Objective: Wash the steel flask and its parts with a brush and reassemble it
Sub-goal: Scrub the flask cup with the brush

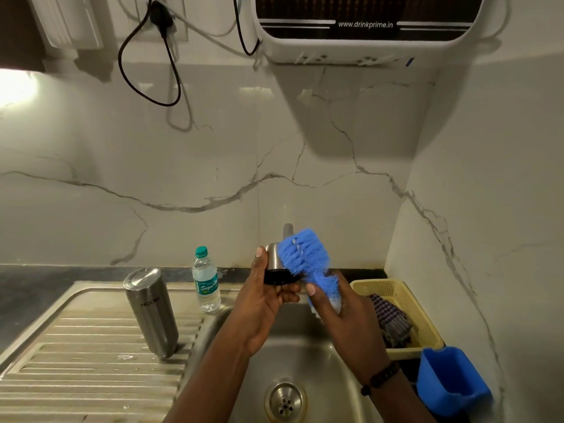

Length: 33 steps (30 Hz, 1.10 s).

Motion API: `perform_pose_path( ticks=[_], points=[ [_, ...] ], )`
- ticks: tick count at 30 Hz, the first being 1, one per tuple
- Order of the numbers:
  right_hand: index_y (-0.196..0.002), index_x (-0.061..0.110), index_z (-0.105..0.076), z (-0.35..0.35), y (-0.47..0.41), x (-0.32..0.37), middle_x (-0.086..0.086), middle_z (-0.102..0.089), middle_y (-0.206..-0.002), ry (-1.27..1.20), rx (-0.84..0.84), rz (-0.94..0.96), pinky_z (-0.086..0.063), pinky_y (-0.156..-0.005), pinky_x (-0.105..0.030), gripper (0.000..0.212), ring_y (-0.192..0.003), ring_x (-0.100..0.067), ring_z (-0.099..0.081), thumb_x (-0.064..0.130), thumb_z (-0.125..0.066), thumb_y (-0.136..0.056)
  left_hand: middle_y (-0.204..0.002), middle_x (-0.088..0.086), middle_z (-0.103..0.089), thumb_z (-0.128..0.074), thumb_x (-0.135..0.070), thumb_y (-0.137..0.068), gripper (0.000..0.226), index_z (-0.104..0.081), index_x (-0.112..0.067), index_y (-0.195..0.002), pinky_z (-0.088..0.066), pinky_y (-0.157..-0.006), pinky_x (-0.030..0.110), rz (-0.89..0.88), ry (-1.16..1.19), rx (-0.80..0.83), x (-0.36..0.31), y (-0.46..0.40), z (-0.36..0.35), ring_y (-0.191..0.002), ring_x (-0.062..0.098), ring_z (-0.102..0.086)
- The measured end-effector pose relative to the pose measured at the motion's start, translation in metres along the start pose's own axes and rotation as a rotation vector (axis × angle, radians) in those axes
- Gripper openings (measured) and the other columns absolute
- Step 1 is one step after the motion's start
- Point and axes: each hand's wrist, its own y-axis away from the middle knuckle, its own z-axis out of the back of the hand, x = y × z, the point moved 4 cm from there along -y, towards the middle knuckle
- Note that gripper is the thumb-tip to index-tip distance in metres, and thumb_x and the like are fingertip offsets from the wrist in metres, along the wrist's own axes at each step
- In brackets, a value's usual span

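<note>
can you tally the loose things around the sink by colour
steel: 2, flask body and cap
blue: 2, brush and tub
clear: 1, water bottle
yellow: 1, basket
checked: 1, cloth
total: 7

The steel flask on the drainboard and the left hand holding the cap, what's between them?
Head view: a plastic water bottle stands between the flask and the left hand.
</note>
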Motion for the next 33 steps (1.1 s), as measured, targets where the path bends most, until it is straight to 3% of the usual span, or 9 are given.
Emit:
perform_pose_path(
  ticks=[3, 9, 12, 14, 19, 23, 26, 29, 33],
  points=[
    [-0.101, 0.044, -0.055, 0.002, -0.004, -0.011, 0.033, -0.064, -0.089, 0.040, -0.034, -0.036, -0.049, -0.059, -0.011, 0.009, -0.077, 0.007, -0.064, 0.049, -0.052, -0.093, -0.106, 0.022, -0.068, -0.034, -0.060, -0.095, 0.068, -0.057, -0.008, -0.132, -0.051, -0.071, 0.032, 0.003, -0.008, 0.021, 0.002, 0.001, 0.000, -0.077, 0.018, -0.061],
    [-0.095, 0.032, -0.060, 0.010, 0.001, -0.008, 0.017, -0.067, -0.082, -0.044, -0.208, -0.005, -0.051, -0.057, -0.017, 0.024, -0.068, -0.003, -0.065, 0.054, -0.052, -0.090, -0.111, 0.021, -0.070, -0.047, -0.056, -0.088, 0.065, -0.056, -0.007, -0.130, -0.056, -0.083, 0.034, -0.054, 0.068, -0.067, -0.004, -0.005, -0.001, -0.086, 0.020, -0.064],
    [-0.102, 0.041, -0.057, 0.003, 0.000, -0.006, 0.022, -0.067, -0.089, 0.005, -0.099, -0.018, -0.051, -0.063, -0.014, 0.019, -0.076, 0.003, -0.065, 0.054, -0.051, -0.091, -0.117, 0.019, -0.069, -0.049, -0.053, -0.090, 0.063, -0.059, -0.007, -0.131, -0.054, -0.094, 0.039, -0.051, 0.032, -0.058, -0.002, -0.004, -0.002, -0.098, 0.025, -0.066],
    [-0.102, 0.044, -0.056, 0.004, -0.002, -0.015, 0.023, -0.067, -0.086, 0.032, -0.108, -0.066, -0.049, -0.063, -0.012, 0.020, -0.078, 0.008, -0.063, 0.058, -0.049, -0.090, -0.118, 0.021, -0.069, -0.049, -0.052, -0.090, 0.065, -0.059, -0.002, -0.129, -0.055, -0.093, 0.038, -0.032, 0.041, -0.074, 0.001, -0.002, -0.001, -0.099, 0.026, -0.067],
    [-0.096, 0.038, -0.057, 0.003, 0.002, -0.009, 0.020, -0.067, -0.088, 0.017, -0.110, -0.014, -0.052, -0.058, -0.017, 0.019, -0.072, -0.001, -0.065, 0.055, -0.050, -0.089, -0.125, 0.017, -0.067, -0.042, -0.051, -0.094, 0.060, -0.057, -0.007, -0.132, -0.050, -0.099, 0.041, -0.048, 0.055, -0.058, 0.001, -0.003, -0.002, -0.113, 0.029, -0.064],
    [-0.101, 0.035, -0.058, 0.004, -0.002, -0.019, 0.014, -0.067, -0.078, 0.083, -0.123, -0.077, -0.052, -0.060, -0.020, 0.031, -0.071, 0.003, -0.064, 0.062, -0.046, -0.089, -0.117, 0.019, -0.070, -0.046, -0.053, -0.088, 0.063, -0.060, -0.003, -0.124, -0.053, -0.090, 0.035, -0.068, 0.118, -0.102, -0.001, -0.003, 0.000, -0.101, 0.025, -0.067],
    [-0.102, 0.035, -0.056, 0.003, 0.000, -0.022, 0.014, -0.066, -0.078, 0.110, -0.135, -0.019, -0.053, -0.058, -0.021, 0.031, -0.070, 0.001, -0.064, 0.062, -0.046, -0.090, -0.121, 0.014, -0.070, -0.041, -0.050, -0.092, 0.058, -0.062, -0.007, -0.124, -0.051, -0.093, 0.034, -0.075, 0.082, -0.070, -0.001, -0.002, -0.002, -0.111, 0.023, -0.067],
    [-0.106, 0.036, -0.054, 0.004, 0.002, -0.029, 0.013, -0.065, -0.072, 0.173, -0.128, -0.085, -0.048, -0.053, -0.013, 0.035, -0.067, 0.004, -0.063, 0.064, -0.044, -0.089, -0.124, 0.017, -0.068, -0.043, -0.046, -0.093, 0.058, -0.059, -0.003, -0.127, -0.055, -0.087, 0.030, -0.083, 0.102, -0.058, 0.002, -0.002, -0.003, -0.114, 0.026, -0.066],
    [-0.103, 0.039, -0.052, 0.007, 0.009, -0.027, 0.015, -0.063, -0.073, 0.161, -0.176, -0.005, -0.051, -0.050, -0.019, 0.037, -0.064, 0.001, -0.063, 0.070, -0.039, -0.089, -0.128, 0.018, -0.066, -0.049, -0.036, -0.094, 0.052, -0.054, -0.002, -0.133, -0.053, -0.099, 0.037, -0.075, 0.121, -0.072, 0.001, -0.002, 0.002, -0.120, 0.028, -0.064]
  ],
)
